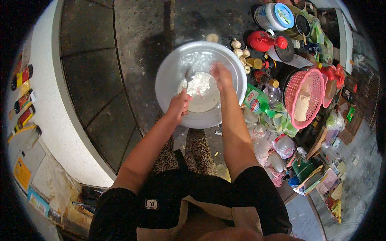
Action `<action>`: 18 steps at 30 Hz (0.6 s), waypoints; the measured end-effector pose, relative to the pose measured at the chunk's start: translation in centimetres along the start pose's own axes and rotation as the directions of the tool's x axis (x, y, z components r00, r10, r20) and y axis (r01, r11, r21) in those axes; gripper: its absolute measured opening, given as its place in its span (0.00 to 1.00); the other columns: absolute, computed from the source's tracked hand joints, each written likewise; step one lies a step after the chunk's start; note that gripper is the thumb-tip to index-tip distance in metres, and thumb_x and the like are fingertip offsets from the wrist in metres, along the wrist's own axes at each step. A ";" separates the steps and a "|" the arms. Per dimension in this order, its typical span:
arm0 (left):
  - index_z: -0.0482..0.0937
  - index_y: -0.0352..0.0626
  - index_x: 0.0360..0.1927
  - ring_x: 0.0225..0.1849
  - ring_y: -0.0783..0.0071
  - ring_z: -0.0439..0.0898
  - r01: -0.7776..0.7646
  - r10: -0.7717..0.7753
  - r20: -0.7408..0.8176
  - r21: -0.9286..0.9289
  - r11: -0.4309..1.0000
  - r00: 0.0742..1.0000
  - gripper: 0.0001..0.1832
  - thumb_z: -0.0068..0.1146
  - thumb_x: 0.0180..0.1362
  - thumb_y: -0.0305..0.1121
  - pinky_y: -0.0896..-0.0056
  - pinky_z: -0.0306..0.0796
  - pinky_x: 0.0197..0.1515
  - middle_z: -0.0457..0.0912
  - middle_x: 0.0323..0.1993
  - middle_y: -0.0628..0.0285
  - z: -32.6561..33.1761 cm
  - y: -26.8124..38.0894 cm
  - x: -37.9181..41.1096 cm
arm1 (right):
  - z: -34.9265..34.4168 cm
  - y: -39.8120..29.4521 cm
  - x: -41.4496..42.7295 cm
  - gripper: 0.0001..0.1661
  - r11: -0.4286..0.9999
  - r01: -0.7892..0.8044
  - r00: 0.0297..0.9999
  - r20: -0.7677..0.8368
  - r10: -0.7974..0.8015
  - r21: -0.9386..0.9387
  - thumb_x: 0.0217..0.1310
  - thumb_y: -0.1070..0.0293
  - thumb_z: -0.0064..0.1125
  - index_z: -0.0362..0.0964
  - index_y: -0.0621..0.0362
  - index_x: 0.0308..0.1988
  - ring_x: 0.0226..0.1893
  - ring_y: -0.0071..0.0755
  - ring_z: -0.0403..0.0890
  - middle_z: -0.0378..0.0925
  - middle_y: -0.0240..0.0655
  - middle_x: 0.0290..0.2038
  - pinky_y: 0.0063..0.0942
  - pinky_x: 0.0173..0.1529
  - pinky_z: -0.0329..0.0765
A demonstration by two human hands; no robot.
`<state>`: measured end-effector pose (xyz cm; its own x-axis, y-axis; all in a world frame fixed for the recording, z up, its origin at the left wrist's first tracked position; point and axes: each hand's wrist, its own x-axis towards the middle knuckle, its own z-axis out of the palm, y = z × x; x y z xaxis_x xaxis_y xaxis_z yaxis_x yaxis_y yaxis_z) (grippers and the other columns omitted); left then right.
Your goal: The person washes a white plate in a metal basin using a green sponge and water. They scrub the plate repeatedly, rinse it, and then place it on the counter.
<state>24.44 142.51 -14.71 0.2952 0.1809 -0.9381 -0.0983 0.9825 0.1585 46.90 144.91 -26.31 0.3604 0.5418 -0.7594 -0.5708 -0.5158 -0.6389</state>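
A wide metal basin (167, 70) stands in front of me with white powder (203, 81) and a pale layer on its bottom. My left hand (179, 106) grips the handle of a metal spoon (190, 74), whose bowl points away from me over the powder. Inside the far right part of the basin is my right hand (222, 76), its fingers bent and blurred by motion. Whether those fingers hold anything cannot be made out. Small reddish bits lie on the powder.
Garlic bulbs (236, 44), a red rounded container (260, 41), a green detergent bottle (255, 98) and a white tub with a blue lid (283, 15) crowd the right side. A pink perforated basket (316, 99) and plastic bags (283, 145) are nearby. A white ledge (57, 120) curves along the left.
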 end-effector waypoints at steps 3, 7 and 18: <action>0.74 0.43 0.40 0.14 0.85 0.52 -0.077 0.076 0.013 0.040 0.996 0.997 0.20 0.39 0.68 0.50 0.78 0.49 0.17 0.54 0.15 0.76 -0.8 -0.6 0.2 | 3.3 -2.9 -4.9 0.18 0.949 -0.290 0.873 0.439 0.210 0.122 0.66 0.66 0.49 0.70 0.66 0.51 0.43 0.32 0.79 0.79 0.41 0.43 0.29 0.50 0.76; 0.74 0.43 0.44 0.13 0.86 0.52 -0.167 0.163 0.109 0.025 0.986 0.981 0.20 0.39 0.68 0.48 0.79 0.49 0.16 0.54 0.14 0.77 0.0 -0.4 -0.7 | 4.5 -3.7 -11.8 0.15 0.986 -0.099 0.920 0.365 0.142 -0.133 0.64 0.68 0.53 0.73 0.64 0.48 0.41 0.30 0.80 0.80 0.39 0.41 0.28 0.47 0.77; 0.72 0.45 0.43 0.12 0.87 0.51 -0.121 0.110 0.308 0.017 0.992 0.945 0.16 0.41 0.67 0.47 0.81 0.45 0.14 0.55 0.13 0.78 0.0 -0.4 -3.1 | 5.5 -0.7 -12.0 0.17 1.000 -0.012 0.973 0.229 0.013 -0.004 0.60 0.71 0.58 0.68 0.57 0.50 0.34 0.28 0.81 0.80 0.37 0.40 0.17 0.33 0.74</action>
<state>23.58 141.56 -11.89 0.5605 0.2932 -0.7745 -0.1169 0.9539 0.2765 38.89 142.44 -16.04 0.1748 0.6724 -0.7193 -0.5722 -0.5251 -0.6300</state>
